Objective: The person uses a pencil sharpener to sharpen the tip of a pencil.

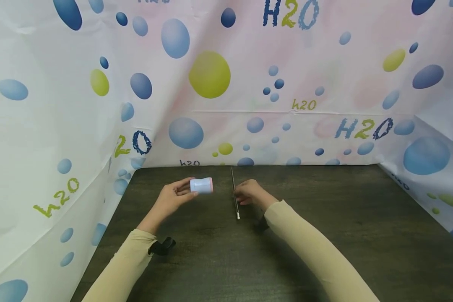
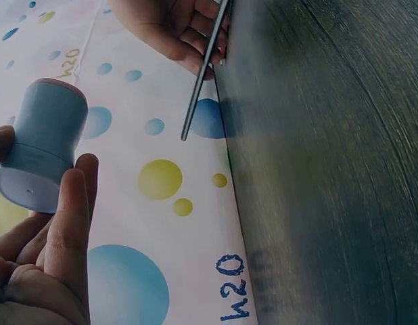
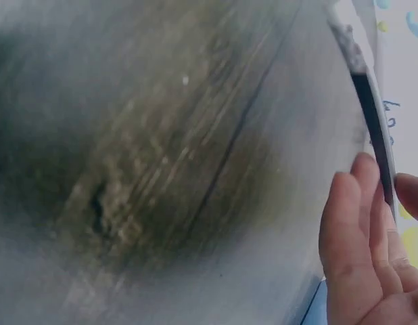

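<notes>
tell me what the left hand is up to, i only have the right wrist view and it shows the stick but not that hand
Observer: In the head view, the left hand grips a small pale blue container.
Operator: ok is that touching the stick or apart
Observer: Apart. The head view shows a strip of dark tabletop between the container and the stick.

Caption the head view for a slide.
Over a dark tabletop, the left hand holds a pale-blue object, the right hand a thin rod.
</notes>
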